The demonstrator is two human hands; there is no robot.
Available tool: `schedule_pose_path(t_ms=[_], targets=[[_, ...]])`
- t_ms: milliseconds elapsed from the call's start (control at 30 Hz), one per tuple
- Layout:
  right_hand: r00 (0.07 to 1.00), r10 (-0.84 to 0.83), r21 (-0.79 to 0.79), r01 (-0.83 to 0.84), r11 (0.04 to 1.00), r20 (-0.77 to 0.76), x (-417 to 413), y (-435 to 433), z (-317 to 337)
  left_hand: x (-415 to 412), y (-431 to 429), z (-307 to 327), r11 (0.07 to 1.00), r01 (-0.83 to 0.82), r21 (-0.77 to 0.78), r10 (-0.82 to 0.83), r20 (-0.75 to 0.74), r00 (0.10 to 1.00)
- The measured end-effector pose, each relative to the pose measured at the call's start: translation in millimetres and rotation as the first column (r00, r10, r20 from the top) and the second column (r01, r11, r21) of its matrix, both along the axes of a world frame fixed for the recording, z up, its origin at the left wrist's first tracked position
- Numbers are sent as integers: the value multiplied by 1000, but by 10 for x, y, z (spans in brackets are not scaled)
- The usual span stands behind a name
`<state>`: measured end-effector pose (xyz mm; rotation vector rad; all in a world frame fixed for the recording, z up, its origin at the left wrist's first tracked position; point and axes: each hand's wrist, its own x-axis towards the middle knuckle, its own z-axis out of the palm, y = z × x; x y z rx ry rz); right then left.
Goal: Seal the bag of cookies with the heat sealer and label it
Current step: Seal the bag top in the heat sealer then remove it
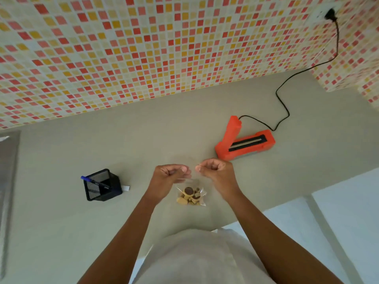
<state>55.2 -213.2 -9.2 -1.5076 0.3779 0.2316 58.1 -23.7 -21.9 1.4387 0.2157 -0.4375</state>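
Observation:
A small clear plastic bag of cookies [191, 195] hangs over the grey counter, with brown and beige pieces gathered at its bottom. My left hand [171, 175] pinches the bag's top edge on the left, and my right hand [215, 171] pinches it on the right. The orange heat sealer [244, 140] lies on the counter just beyond my right hand, its jaw raised and the black sealing strip showing. A white label [126, 188] peeks out beside the pen holder.
A black mesh pen holder [101, 186] with a blue pen [94, 181] stands to the left. The sealer's black cord [283, 99] runs up to a wall socket [330, 14]. A metal sink edge [8, 160] lies far left. The tiled wall rises behind the counter [143, 130].

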Motion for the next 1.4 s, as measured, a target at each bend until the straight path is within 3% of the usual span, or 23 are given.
schedule_pose_path(t_ms=[100,233,533,700,867,1133,1400], targets=[[1000,-26,3,26,1000,3,-130,-167,85,-51,-151,98,999,41,-24,-41,-2,999],[993,-104,142,110,984,-49,-245,-446,190,-67,-360,169,991,112,-73,-115,-40,993],[967,-247,111,252,961,-62,-363,-1033,254,34,-960,187,967,216,-135,-227,-72,971],[973,-212,93,220,971,-90,-205,-1698,210,133,-1584,159,970,224,-99,-226,-6,974],[975,-191,92,202,975,-113,-145,-1807,140,131,-1701,72,974,159,-162,-181,-132,975],[986,-39,-8,38,999,-164,353,-2377,-56,233,-2392,-11,992,-104,-66,84,-258,962],[973,110,-40,-120,992,-202,546,-2522,-226,360,-2640,-160,964,-265,33,265,-260,929]])
